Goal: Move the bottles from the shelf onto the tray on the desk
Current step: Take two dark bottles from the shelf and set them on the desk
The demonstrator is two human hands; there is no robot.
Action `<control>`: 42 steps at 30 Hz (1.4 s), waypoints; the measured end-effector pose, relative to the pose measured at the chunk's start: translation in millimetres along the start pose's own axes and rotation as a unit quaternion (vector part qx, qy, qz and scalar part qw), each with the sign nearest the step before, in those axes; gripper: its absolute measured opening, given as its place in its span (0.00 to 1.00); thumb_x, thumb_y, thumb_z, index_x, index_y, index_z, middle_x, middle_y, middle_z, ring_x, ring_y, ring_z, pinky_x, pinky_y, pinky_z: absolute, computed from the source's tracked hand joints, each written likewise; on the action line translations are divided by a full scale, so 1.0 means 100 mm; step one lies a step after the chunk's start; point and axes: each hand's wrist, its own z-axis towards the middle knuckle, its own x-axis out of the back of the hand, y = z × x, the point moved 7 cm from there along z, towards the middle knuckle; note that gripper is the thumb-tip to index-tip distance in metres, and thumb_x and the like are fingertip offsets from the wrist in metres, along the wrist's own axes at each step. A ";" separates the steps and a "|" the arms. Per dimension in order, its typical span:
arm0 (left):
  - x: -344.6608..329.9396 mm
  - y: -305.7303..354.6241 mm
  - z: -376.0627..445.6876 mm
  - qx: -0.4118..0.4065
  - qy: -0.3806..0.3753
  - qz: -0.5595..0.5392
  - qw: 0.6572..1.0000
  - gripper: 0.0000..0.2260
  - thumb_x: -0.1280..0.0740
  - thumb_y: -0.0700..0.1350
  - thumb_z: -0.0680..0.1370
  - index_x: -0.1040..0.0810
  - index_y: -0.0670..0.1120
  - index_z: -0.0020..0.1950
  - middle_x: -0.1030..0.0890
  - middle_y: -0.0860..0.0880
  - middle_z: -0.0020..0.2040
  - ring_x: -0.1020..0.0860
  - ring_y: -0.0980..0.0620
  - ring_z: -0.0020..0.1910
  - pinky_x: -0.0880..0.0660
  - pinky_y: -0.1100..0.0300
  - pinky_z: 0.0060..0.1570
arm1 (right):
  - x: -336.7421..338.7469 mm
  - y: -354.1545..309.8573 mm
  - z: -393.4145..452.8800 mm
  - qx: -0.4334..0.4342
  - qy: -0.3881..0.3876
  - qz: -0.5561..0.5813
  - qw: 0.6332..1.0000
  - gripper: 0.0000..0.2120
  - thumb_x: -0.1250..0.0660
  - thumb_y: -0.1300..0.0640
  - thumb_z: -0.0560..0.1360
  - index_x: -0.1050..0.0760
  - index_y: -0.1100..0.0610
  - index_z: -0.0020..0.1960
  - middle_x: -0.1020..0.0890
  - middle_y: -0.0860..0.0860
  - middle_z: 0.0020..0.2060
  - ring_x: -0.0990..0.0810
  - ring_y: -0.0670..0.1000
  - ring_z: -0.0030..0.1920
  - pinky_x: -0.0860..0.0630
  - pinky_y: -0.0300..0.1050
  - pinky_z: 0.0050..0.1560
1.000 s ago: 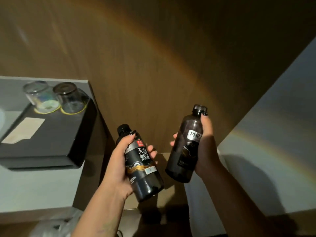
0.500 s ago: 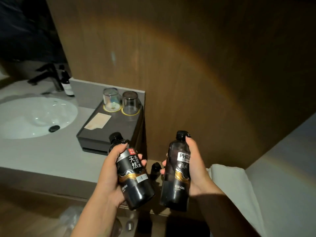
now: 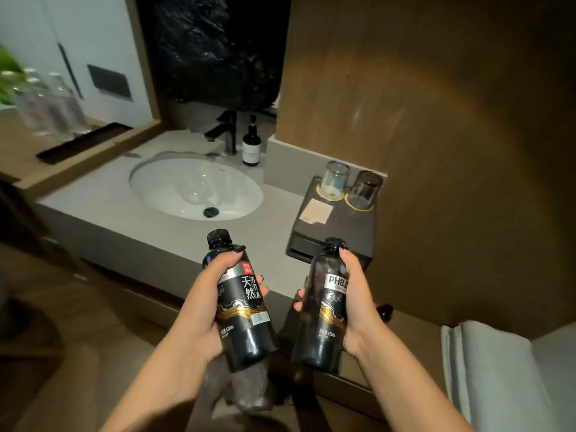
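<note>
Head view: both hands grip 2 near-upright dark bottles, left bottle (image 3: 241, 304) cap tilted left, right bottle (image 3: 325, 310) cap up.

Grey counter (image 3: 103, 210): box (image 3: 336, 232), dispenser (image 3: 252, 148).

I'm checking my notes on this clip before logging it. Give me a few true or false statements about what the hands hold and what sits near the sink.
1. Each hand holds a dark bottle. True: the left hand grips one black bottle, the right hand the other bottle.
2. The bottle caps are off. False: both are capped.
3. Two glasses stand upside down on the dark box. True.
4. The tap is running. False: no water shows in the basin.
5. The black tray lies right of the sink. False: it is left.
</note>
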 end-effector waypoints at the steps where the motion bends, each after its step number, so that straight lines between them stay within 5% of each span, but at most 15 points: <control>1: 0.14 0.12 -0.06 -0.010 0.011 0.003 1.000 0.19 0.27 0.50 0.63 0.25 0.42 0.48 0.20 0.41 0.37 0.20 0.45 0.33 0.23 0.55 0.38 | -0.17 0.08 0.03 -0.003 -0.008 -0.005 1.000 0.29 0.33 0.33 0.67 0.24 0.61 0.44 0.21 0.62 0.35 0.21 0.59 0.33 0.22 0.51 0.41; 9: 1.04 0.79 -0.25 -0.058 0.073 -0.005 0.996 0.19 0.28 0.51 0.66 0.23 0.41 0.50 0.18 0.42 0.38 0.19 0.45 0.34 0.23 0.53 0.41 | -1.31 0.52 0.28 -0.047 -0.091 -0.055 0.993 0.26 0.34 0.34 0.68 0.25 0.59 0.37 0.21 0.61 0.34 0.22 0.58 0.32 0.22 0.47 0.36; 16: 1.37 1.25 -0.01 -0.059 0.085 -0.028 0.994 0.20 0.27 0.51 0.65 0.23 0.41 0.51 0.19 0.42 0.37 0.18 0.45 0.35 0.21 0.55 0.40 | -1.95 0.62 0.73 -0.069 -0.115 -0.110 0.985 0.26 0.34 0.34 0.68 0.26 0.59 0.39 0.22 0.62 0.35 0.22 0.59 0.32 0.22 0.44 0.33; 20: 1.48 1.65 0.20 -0.096 0.106 -0.018 0.990 0.17 0.28 0.50 0.65 0.23 0.40 0.46 0.19 0.43 0.34 0.19 0.46 0.32 0.22 0.52 0.49 | -2.26 0.50 1.12 -0.034 -0.108 -0.158 0.981 0.26 0.35 0.36 0.71 0.25 0.62 0.47 0.21 0.63 0.36 0.21 0.60 0.33 0.21 0.46 0.34; 24: 1.62 1.99 0.38 -0.088 0.095 -0.044 0.991 0.14 0.29 0.49 0.67 0.24 0.41 0.45 0.21 0.42 0.35 0.21 0.45 0.33 0.22 0.56 0.35 | -2.67 0.39 1.45 -0.036 -0.128 -0.168 0.977 0.25 0.37 0.38 0.73 0.24 0.62 0.45 0.21 0.64 0.37 0.21 0.59 0.33 0.20 0.46 0.35; 30: 2.06 2.51 0.54 -0.093 0.121 -0.085 0.985 0.16 0.28 0.50 0.66 0.24 0.41 0.47 0.20 0.42 0.37 0.20 0.45 0.34 0.22 0.55 0.40 | -3.34 0.39 1.89 -0.031 -0.143 -0.193 0.970 0.26 0.35 0.37 0.72 0.23 0.61 0.49 0.19 0.60 0.36 0.19 0.58 0.36 0.22 0.57 0.52; 42: 3.30 4.19 0.74 -0.081 0.096 -0.043 0.991 0.13 0.28 0.49 0.68 0.23 0.42 0.46 0.21 0.43 0.37 0.22 0.46 0.35 0.22 0.57 0.39 | -5.13 1.01 2.59 -0.046 -0.129 -0.153 0.979 0.28 0.36 0.36 0.72 0.25 0.61 0.54 0.19 0.61 0.36 0.19 0.57 0.35 0.19 0.50 0.41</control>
